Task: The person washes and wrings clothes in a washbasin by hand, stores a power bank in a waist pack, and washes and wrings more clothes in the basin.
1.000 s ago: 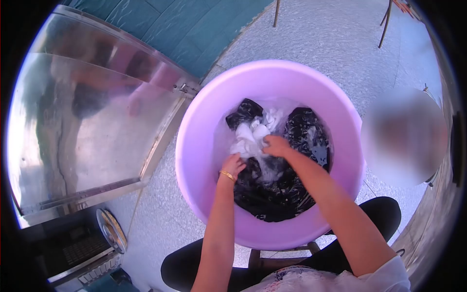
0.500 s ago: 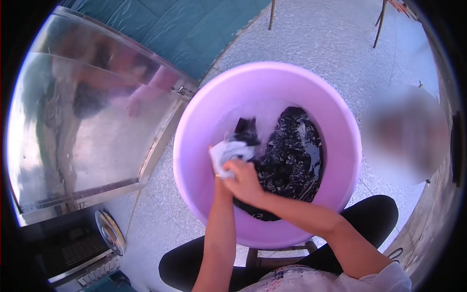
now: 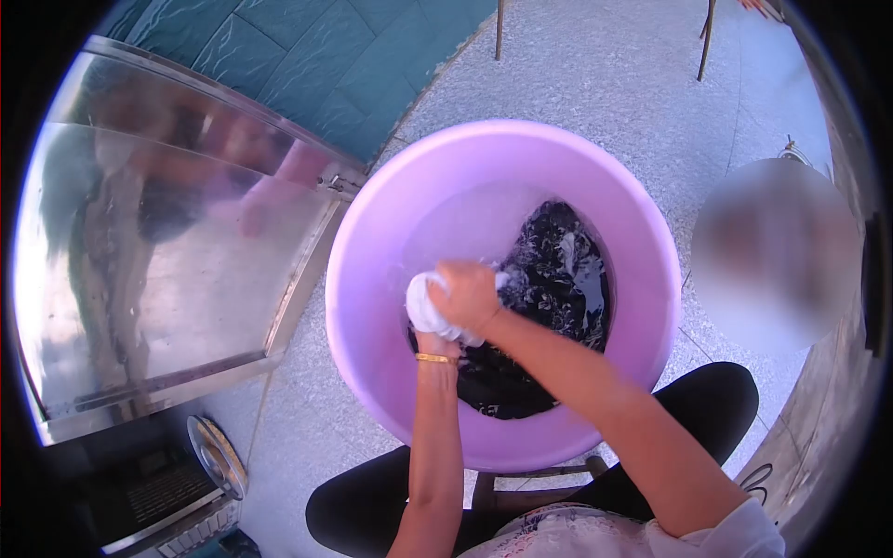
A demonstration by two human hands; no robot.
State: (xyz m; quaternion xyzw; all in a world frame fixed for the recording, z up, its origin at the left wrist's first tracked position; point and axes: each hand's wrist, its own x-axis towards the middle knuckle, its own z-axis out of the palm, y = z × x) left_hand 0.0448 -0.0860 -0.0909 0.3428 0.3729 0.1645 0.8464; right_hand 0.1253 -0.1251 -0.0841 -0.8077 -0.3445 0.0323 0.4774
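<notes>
A bunched white cloth [image 3: 420, 304] is held over the left part of a pink-purple tub [image 3: 644, 279]. My right hand [image 3: 473, 293] is closed on the cloth from above, its fingers curled over the folds. My left hand [image 3: 445, 346] grips the cloth from below; its fingers are mostly hidden by the fabric. A gold bracelet [image 3: 435, 358] circles my left wrist. Beneath and right of my hands, dark wet fabric [image 3: 558, 298] lies in cloudy water [image 3: 465, 223] inside the tub.
A metal-faced cabinet or appliance [image 3: 205, 270] stands left of the tub. Lower left is a round metal lid or plate [image 3: 216, 456]. Thin legs [image 3: 499, 33] of something stand at the back. A blurred round patch covers the right. My knees [image 3: 712, 405] flank the tub.
My right hand has moved up and over the white cloth, which is now more tightly bunched. My left wrist shows more. The dark piece beyond my hands no longer shows there.
</notes>
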